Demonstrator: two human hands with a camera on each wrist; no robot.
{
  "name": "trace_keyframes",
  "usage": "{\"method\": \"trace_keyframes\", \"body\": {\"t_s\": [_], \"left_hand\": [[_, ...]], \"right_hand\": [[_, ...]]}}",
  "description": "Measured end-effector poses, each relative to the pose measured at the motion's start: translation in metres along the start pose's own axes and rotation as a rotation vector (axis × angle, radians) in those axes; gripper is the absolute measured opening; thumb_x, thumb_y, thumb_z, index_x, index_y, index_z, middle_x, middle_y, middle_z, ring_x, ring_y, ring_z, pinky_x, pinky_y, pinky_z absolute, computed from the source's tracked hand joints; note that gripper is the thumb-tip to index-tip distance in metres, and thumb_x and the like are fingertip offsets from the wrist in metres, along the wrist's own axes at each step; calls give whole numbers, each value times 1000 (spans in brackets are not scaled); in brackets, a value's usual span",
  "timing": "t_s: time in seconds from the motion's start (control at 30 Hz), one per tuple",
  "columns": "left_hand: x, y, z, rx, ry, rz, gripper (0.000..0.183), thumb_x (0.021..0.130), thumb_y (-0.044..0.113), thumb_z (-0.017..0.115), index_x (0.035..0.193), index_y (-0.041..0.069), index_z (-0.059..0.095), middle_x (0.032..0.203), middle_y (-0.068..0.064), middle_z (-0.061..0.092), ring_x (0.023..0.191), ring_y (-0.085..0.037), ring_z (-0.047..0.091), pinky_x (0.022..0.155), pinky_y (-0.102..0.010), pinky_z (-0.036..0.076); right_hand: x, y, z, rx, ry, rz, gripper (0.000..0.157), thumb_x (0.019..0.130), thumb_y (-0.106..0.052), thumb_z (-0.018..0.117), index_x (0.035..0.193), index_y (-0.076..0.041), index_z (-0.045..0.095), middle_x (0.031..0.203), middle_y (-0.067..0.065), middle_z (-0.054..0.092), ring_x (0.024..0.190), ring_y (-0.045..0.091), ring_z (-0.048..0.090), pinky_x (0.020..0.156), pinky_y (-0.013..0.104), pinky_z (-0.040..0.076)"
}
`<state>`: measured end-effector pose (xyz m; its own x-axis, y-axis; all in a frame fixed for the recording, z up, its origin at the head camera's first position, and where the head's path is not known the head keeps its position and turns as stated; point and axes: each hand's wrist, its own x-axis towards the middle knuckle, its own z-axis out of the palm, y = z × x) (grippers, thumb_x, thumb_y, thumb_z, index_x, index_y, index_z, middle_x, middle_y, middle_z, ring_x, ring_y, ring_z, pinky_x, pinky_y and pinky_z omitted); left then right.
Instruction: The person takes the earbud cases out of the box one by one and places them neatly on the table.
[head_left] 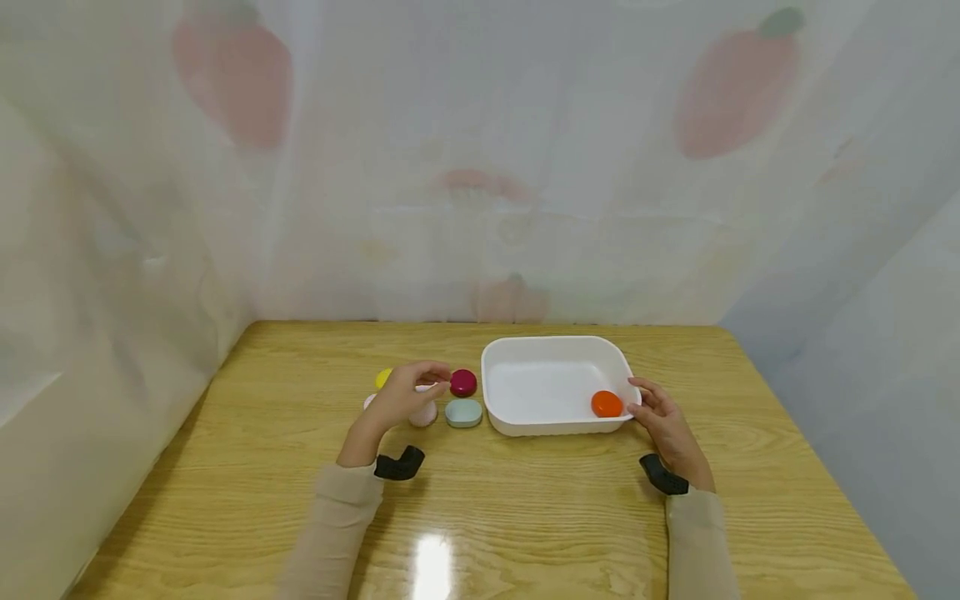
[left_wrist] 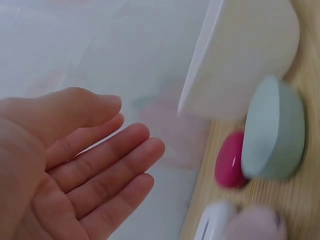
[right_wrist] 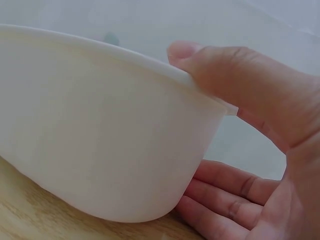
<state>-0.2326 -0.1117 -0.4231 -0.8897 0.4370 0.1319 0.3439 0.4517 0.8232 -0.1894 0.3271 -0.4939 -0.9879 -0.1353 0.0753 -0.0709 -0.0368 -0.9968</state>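
Note:
A white plastic basin (head_left: 558, 427) stands on the table with an orange round object (head_left: 607, 404) inside, near its front right corner. My right hand (head_left: 667, 421) holds that corner; in the right wrist view the thumb (right_wrist: 215, 62) lies over the rim and the fingers are against the outer wall. My left hand (head_left: 401, 396) hovers over small objects left of the basin, fingers loosely bent with nothing between them. Close to it are a crimson round object (head_left: 463, 383), a pale green oval piece (head_left: 463, 413) and a pale pink object (head_left: 423, 414), partly covered by the hand.
A yellow object (head_left: 383, 377) and a white one (head_left: 368, 401) show partly behind the left hand. The wooden table (head_left: 525, 517) ends at a pale curtain (head_left: 600, 250) at the back, with more curtain on both sides.

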Motion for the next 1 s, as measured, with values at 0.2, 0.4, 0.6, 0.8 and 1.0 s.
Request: {"method": "trace_keyframes", "body": {"t_s": [0.2, 0.4, 0.6, 0.8, 1.0], "left_hand": [[14, 16, 21, -13, -78, 46, 32, 95, 17, 60, 122, 1, 63, 116, -18, 69, 104, -27, 66, 92, -38, 56], [31, 29, 43, -14, -136, 120, 28, 96, 16, 58, 121, 4, 63, 117, -19, 68, 104, -26, 67, 89, -28, 56], [51, 42, 68, -14, -205, 212, 28, 96, 16, 58, 119, 1, 64, 117, -18, 68, 103, -26, 66, 94, -26, 55], [68, 57, 94, -48, -233, 259, 28, 95, 13, 60, 117, -4, 63, 115, -19, 69, 102, -27, 67, 94, -21, 54], [81, 68, 118, -64, -224, 239, 28, 94, 10, 61, 117, -4, 64, 115, -17, 69, 103, -26, 67, 93, -17, 53]], "right_hand": [[0, 1, 0, 16, -1, -7, 44, 98, -10, 53, 141, -6, 41, 115, -10, 58, 96, 1, 58, 84, 11, 52], [0, 1, 0, 31, -5, -3, 43, 98, -10, 53, 140, -10, 44, 116, -10, 58, 96, 1, 57, 84, 11, 53], [-1, 0, 0, 45, -22, -14, 42, 98, -11, 53, 139, -11, 44, 118, -10, 57, 98, 0, 58, 85, 11, 53], [-1, 0, 2, 46, -19, -9, 41, 98, -11, 53, 138, -13, 46, 118, -12, 58, 98, -1, 58, 84, 11, 53], [-1, -1, 3, 33, -5, -2, 42, 98, -9, 53, 139, -11, 44, 118, -13, 57, 100, -1, 58, 84, 11, 53]]}}
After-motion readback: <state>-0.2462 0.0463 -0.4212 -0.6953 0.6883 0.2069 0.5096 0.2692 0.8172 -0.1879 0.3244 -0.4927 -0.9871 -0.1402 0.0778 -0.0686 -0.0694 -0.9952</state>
